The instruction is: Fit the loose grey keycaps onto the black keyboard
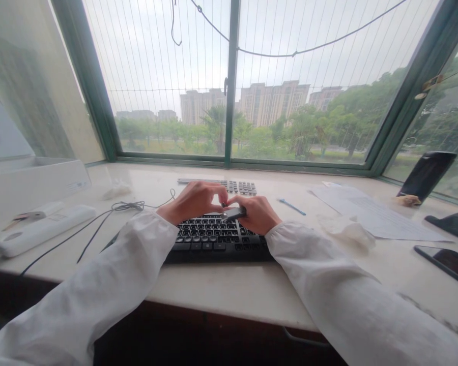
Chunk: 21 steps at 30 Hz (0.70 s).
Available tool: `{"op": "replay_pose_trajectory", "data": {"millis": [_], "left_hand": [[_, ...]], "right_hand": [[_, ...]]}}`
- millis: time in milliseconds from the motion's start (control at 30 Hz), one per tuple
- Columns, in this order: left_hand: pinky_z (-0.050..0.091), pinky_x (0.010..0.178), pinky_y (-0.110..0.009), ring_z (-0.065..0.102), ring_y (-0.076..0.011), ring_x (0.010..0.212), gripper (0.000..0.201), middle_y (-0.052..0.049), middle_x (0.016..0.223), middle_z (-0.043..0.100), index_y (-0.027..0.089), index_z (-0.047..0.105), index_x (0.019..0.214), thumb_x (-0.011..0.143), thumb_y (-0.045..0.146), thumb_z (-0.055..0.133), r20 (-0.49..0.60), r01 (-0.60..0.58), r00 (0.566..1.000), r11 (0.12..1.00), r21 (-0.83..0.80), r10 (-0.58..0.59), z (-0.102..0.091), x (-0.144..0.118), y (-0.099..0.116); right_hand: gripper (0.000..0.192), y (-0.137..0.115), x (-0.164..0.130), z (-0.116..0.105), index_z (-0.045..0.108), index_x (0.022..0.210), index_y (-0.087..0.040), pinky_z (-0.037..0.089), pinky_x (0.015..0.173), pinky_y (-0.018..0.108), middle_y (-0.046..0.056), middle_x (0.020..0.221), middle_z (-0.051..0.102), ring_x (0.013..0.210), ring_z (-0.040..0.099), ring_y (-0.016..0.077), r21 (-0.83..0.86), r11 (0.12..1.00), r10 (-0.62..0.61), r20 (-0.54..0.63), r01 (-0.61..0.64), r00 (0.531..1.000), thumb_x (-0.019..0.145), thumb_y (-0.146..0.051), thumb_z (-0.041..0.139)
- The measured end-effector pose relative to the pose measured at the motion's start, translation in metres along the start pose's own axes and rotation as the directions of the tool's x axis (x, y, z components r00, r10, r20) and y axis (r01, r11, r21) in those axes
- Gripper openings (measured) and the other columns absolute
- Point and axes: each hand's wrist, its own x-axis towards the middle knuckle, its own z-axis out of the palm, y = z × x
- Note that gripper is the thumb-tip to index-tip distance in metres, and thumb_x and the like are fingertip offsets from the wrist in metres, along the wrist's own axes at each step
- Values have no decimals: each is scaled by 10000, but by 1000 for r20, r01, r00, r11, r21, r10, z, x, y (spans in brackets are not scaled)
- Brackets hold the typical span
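Note:
Both my hands meet above a black keyboard on the pale desk. My right hand grips a small dark, flat tool that lies across the top key rows. My left hand pinches its fingertips together at the tool's left end, over the keys; whether it holds anything is too small to see. A second, grey keyboard lies just behind my hands. White sleeves cover both my forearms.
A blue pen, a sheet of paper and crumpled tissue lie right. A phone lies at the right edge, a dark stand behind it. Left: a cable, a white remote-like device, a white box.

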Motion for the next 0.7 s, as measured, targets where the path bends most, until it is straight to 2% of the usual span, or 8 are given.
{"op": "replay_pose_trajectory", "data": {"millis": [300, 467, 567, 700], "left_hand": [[447, 628, -202, 660, -110, 670, 181, 13, 809, 733, 205, 706, 868, 815, 377, 687, -18, 15, 1000, 999, -51, -16, 1, -1, -3], [493, 716, -220, 693, -128, 733, 168, 8, 887, 754, 226, 717, 984, 840, 301, 673, -44, 11, 999, 998, -66, -13, 4, -1, -7], [504, 773, -242, 706, -150, 801, 165, 2, 960, 754, 234, 723, 991, 845, 287, 669, -49, -1, 999, 999, -51, -2, 6, -1, -8], [510, 777, -254, 708, -162, 835, 160, 1, 944, 755, 239, 728, 981, 867, 306, 638, -51, -5, 999, 999, -44, 2, 7, -2, -9]], "right_hand": [[264, 2, 0, 4, 670, 1075, -238, 379, 612, 233, 11, 698, 701, 624, 637, 165, 1, 999, 46, -56, -46, 997, 867, -327, 534], [298, 10, 1, 9, 655, 1104, -241, 408, 621, 241, 1, 701, 706, 659, 665, 186, 3, 997, 81, -81, -81, 993, 819, -251, 572], [320, 13, 0, 11, 644, 1118, -249, 417, 626, 240, -8, 702, 707, 674, 670, 187, 13, 996, 86, -100, -86, 991, 806, -226, 578], [308, 13, 0, 11, 649, 1093, -253, 411, 615, 237, -19, 660, 689, 630, 653, 176, 16, 994, 109, -114, -108, 987, 801, -199, 566]]}}
